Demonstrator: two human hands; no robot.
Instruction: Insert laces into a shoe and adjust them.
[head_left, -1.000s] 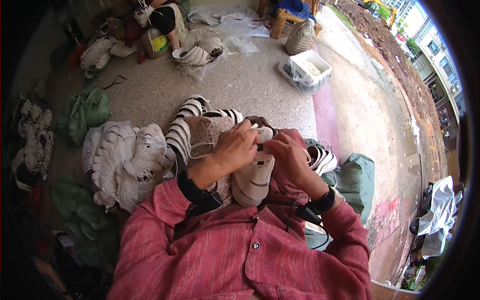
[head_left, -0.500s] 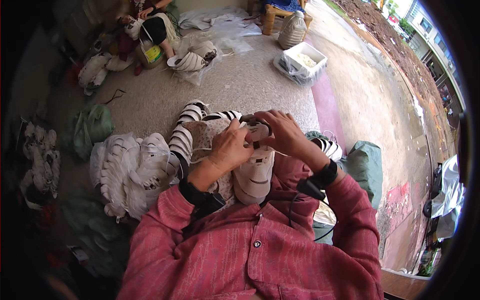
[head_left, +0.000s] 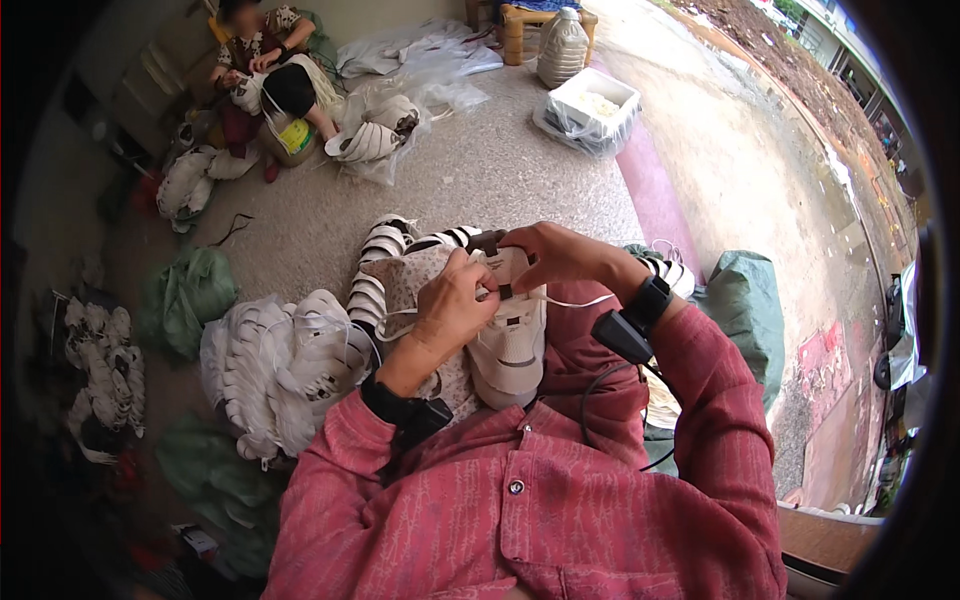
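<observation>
A beige-white shoe [head_left: 508, 352] rests on my lap, heel toward me. My left hand [head_left: 455, 303] is closed at the left edge of its opening, fingertips pinched; a small dark bit shows there, too small to name. My right hand [head_left: 568, 257] grips the far right side of the shoe, thumb and fingers curled at the tongue. A white shoelace [head_left: 580, 303] runs from the shoe to the right, passing under my right wrist. Another length of lace [head_left: 398, 313] shows left of my left hand. A floral cloth [head_left: 400, 272] lies under the shoe.
Bundled white shoe uppers [head_left: 285, 365] lie at my left, with striped ones [head_left: 368, 290] beyond my knee. Green sacks [head_left: 190, 290] stand left; another sack [head_left: 745, 320] is at right. Farther off are a white foam box [head_left: 622, 122], a plastic jug [head_left: 563, 55] and a seated co-worker [head_left: 270, 60].
The lace right of the shoe now stretches out toward my right wrist. My left hand has turned slightly, knuckles up. The view has shifted, bringing more of the co-worker into sight.
</observation>
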